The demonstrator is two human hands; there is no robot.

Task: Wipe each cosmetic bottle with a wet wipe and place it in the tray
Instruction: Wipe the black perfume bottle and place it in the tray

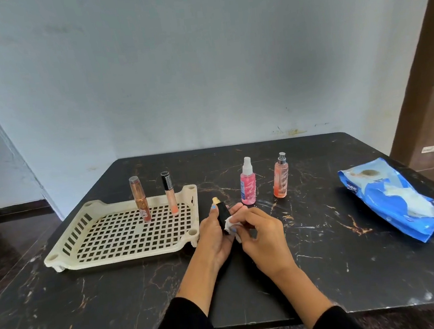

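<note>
Black bottle (222, 215) sits gripped in the curled fingers of the left hand (215, 234); right hand (263, 235) fingertips pinch a white wet wipe (230, 223) against it.

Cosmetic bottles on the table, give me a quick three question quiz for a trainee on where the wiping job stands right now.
1. How many bottles stand in the cream tray?
2. True or false: the pink spray bottle and the peach spray bottle stand on the table, outside the tray.
3. Which hand presses the wet wipe on the black bottle? A) left B) right

Key
1. Two: the copper tube and the black-capped tube, both upright near the far wall.
2. True; both are upright, right of the tray.
3. B. The right hand pinches the wipe; the left hand grips the bottle.
</note>
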